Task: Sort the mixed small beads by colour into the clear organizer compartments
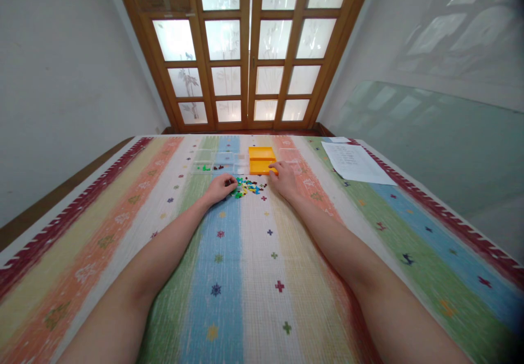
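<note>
Small coloured plastic pieces in green, blue, yellow, white and dark brown lie in a loose pile on the cloth. At the pile's left edge is my left hand, its fingers curled into a pinch; whatever is between the fingertips is too small to make out. Behind the pile lies an open yellow box with two shallow halves. My right hand grips the front right corner of this box, the index finger reaching over the rim and the thumb below.
Clear plastic trays stand beside the yellow box; the left one holds green pieces and dark brown pieces. A printed paper sheet lies at the right. The striped tablecloth covers the table; glazed wooden doors stand beyond it.
</note>
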Tool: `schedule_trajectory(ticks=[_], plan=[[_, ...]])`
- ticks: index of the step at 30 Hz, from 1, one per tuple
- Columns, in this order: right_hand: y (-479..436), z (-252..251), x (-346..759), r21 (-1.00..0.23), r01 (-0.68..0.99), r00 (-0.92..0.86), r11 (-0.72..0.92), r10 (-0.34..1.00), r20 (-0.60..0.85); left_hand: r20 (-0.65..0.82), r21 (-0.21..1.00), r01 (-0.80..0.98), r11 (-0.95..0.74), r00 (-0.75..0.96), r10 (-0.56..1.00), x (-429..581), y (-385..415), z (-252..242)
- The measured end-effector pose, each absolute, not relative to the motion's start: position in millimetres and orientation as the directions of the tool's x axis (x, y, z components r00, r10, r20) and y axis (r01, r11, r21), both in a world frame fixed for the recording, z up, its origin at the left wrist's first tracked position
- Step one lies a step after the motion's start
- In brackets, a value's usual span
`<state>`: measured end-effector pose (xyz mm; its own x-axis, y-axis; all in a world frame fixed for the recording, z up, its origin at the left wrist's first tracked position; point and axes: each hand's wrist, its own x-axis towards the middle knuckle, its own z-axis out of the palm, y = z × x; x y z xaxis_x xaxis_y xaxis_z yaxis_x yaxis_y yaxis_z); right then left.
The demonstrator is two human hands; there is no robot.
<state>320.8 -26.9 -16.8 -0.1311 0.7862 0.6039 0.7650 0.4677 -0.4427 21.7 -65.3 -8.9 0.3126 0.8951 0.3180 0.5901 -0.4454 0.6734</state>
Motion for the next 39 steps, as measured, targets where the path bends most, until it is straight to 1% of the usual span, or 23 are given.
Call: schedule_trajectory(ticks=[3, 8, 14, 21, 26, 30, 33, 36, 39], plan=[[-26.6, -16.9, 320.8, -0.436, 0.765, -0.142, 0.475, 0.783, 0.605, 0.349, 0.738, 0.541, -0.404, 0.206, 0.914, 18.5, -60.3, -11.0], [-25.7, -17.0, 321.0, -0.425, 0.764, -0.167, 0.486, 0.785, 0.597, 0.384, 0.827, 0.457, -0.326, -0.038, 0.922, 3.3, -47.3, -10.1], [-26.6, -14.8, 321.2, -0.417, 0.763, -0.185, 0.494, 0.785, 0.591, 0.396, 0.875, 0.412, -0.256, -0.302, 0.867, -30.1, -37.6, -2.7], [-27.0, -14.4, 320.3, -0.417, 0.757, -0.199, 0.503, 0.786, 0.586, 0.369, 0.906, 0.381, -0.183, -0.504, 0.781, -44.6, -44.8, 18.8], [-28.1, -14.0, 320.6, -0.411, 0.750, -0.211, 0.519, 0.776, 0.594, 0.345, 0.925, 0.340, -0.169, -0.568, 0.748, -44.0, -49.4, 26.1], [-30.0, -12.3, 320.6, -0.396, 0.753, -0.229, 0.526, 0.773, 0.592, 0.300, 0.939, 0.317, -0.134, -0.564, 0.769, -46.7, -45.5, 21.4], [-31.3, -11.5, 320.3, -0.391, 0.757, -0.240, 0.524, 0.779, 0.579, 0.335, 0.907, 0.394, -0.145, -0.471, 0.816, -47.8, -40.6, 14.4], [-31.9, -11.2, 320.0, -0.394, 0.750, -0.256, 0.532, 0.782, 0.568, 0.374, 0.836, 0.504, -0.216, -0.237, 0.897, -42.8, -39.5, 7.0], [-31.7, -11.4, 320.1, -0.398, 0.744, -0.261, 0.537, 0.782, 0.566, 0.372, 0.712, 0.608, -0.351, 0.097, 0.923, -31.3, -45.1, 2.9]])
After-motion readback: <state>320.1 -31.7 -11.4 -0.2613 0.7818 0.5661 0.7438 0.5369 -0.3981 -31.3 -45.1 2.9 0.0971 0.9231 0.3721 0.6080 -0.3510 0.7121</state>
